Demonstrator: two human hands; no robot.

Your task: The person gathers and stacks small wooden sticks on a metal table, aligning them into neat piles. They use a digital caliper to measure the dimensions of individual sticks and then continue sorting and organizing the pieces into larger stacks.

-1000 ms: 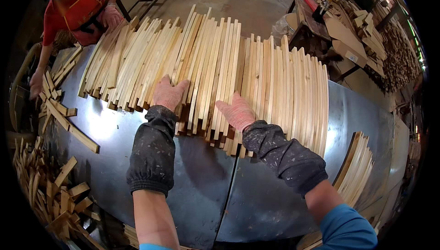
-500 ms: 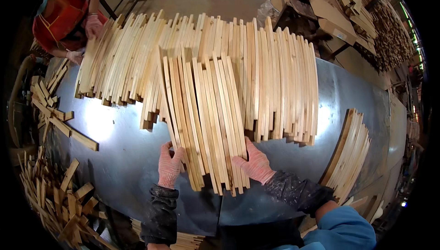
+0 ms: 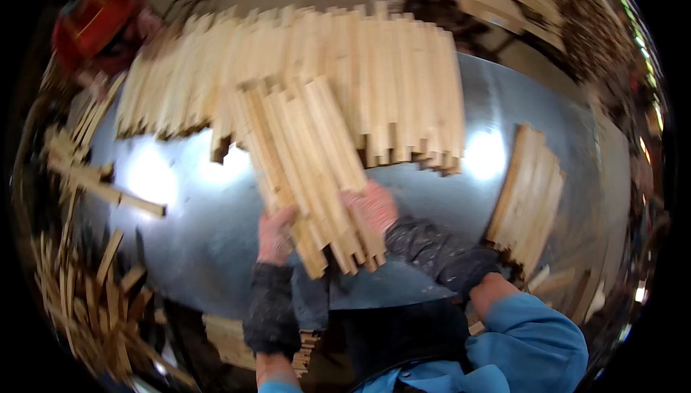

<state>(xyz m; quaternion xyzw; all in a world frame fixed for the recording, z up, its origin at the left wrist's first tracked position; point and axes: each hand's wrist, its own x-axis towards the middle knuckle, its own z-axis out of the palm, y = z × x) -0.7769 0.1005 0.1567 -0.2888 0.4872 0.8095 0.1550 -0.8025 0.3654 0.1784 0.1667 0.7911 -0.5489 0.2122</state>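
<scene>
Several pale wooden strips are gathered side by side in a bundle (image 3: pixel 309 170), tilted with its far end leaning left. My left hand (image 3: pixel 276 236), in a pinkish knit glove, grips the bundle's left edge near its close end. On the opposite edge, my right hand (image 3: pixel 374 209), gloved alike, presses in from the right; strips partly cover its fingers. The bundle's far end overlaps a long row of similar strips (image 3: pixel 410 91) lying across the metal-topped table (image 3: pixel 216 242). Motion blurs the picture, and the strips' undersides are hidden.
A smaller stack of strips (image 3: pixel 529 191) lies on the table at right. Loose offcuts (image 3: pixel 108 314) pile up at the lower left, with more scraps (image 3: pixel 93 177) above them. At the far left, a co-worker in red (image 3: pixel 97 15) stands by the row's end.
The whole view has shifted, with the row and right stack now farther left and higher. Between my hands, the bundle has slewed and its strips are spread less evenly. Both hands still hold it.
</scene>
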